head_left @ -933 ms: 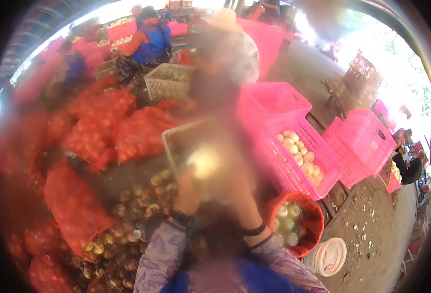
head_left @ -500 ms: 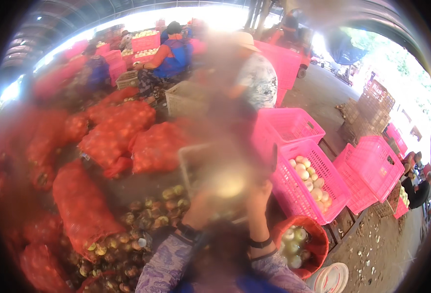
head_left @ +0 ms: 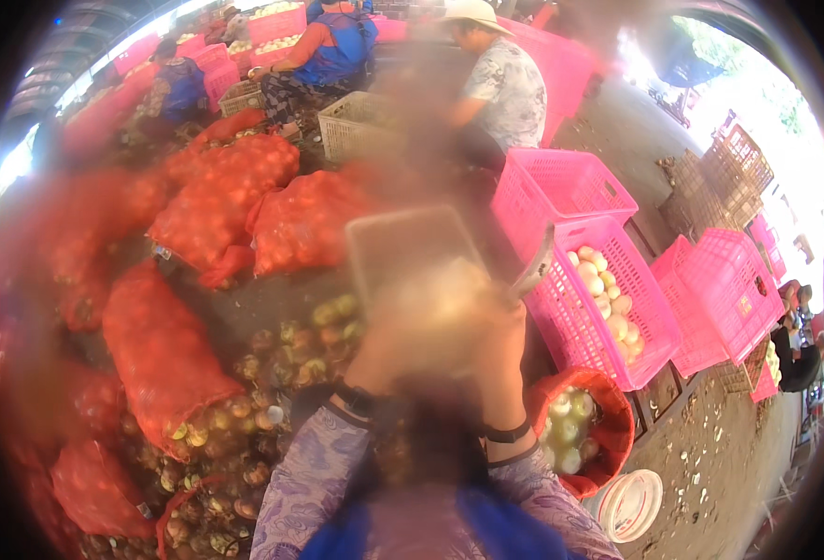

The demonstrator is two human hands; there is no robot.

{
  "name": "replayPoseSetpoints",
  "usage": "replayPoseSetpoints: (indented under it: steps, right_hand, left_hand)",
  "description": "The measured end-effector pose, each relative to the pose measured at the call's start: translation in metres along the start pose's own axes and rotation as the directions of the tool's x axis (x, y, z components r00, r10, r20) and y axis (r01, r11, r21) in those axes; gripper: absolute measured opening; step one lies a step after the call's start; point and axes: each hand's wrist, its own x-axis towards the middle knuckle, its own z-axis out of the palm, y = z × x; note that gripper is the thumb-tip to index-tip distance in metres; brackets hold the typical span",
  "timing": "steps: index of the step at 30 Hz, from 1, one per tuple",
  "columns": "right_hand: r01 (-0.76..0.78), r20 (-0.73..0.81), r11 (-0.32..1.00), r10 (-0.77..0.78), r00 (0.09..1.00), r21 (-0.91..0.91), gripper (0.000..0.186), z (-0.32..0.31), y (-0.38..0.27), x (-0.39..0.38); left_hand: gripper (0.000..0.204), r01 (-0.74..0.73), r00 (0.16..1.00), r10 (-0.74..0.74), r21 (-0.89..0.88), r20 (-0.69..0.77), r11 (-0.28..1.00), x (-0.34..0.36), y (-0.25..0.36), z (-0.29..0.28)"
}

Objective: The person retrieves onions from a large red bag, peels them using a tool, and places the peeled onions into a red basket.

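Observation:
In the middle, a lens smear blurs both of my hands. My left hand (head_left: pixel 393 345) closes around a pale, rounded onion (head_left: pixel 451 291), whose outline is hardly visible. My right hand (head_left: pixel 498 327) is against the onion's right side, fingers curled round a knife; its curved grey blade (head_left: pixel 537 265) sticks out up and to the right. Below and beyond the hands stands a pale crate (head_left: pixel 360 245), its contents blurred. Unpeeled onions (head_left: pixel 234 425) lie heaped on the ground at my left. By my right forearm, a red-lined bucket (head_left: pixel 614 431) holds peeled onions.
Red mesh sacks (head_left: pixel 164 359) full of onions lie on the left. A pink crate (head_left: pixel 650 322) with peeled onions stands on the right, near another pink crate (head_left: pixel 722 294). A white lidded tub (head_left: pixel 631 506) sits beside the bucket. A person in a pale hat (head_left: pixel 510 89) sits ahead.
The view has tipped downward, so surroundings appear higher. My hands and the onion have shifted slightly up in the picture, and the knife blade now angles out more to the right.

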Motion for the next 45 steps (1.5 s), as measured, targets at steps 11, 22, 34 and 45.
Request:
replayPoseSetpoints:
  steps: [11,22,34,45]
  right_hand:
    - [-0.013,-0.231,0.919,0.113,0.966,0.394,0.021,0.003,-0.009,0.008]
    - [-0.076,-0.072,0.374,0.367,0.928,0.924,0.041,0.0,0.049,0.006]
    - [-0.331,-0.014,0.936,0.335,0.942,0.121,0.018,0.005,0.137,0.052]
    - [-0.148,-0.13,0.873,0.097,0.987,-0.465,0.035,0.009,0.135,-0.036]
  left_hand:
    - [0.068,-0.025,0.991,0.009,-0.119,-0.134,0.993,-0.011,-0.016,0.004]
    - [0.035,0.097,0.995,-0.097,-0.024,0.016,0.995,-0.006,-0.046,-0.025]
    - [0.07,-0.131,0.989,0.143,-0.619,-0.031,0.774,0.005,-0.032,-0.048]
    - [0.061,-0.205,0.964,0.264,-0.573,0.02,0.793,-0.004,-0.04,-0.008]
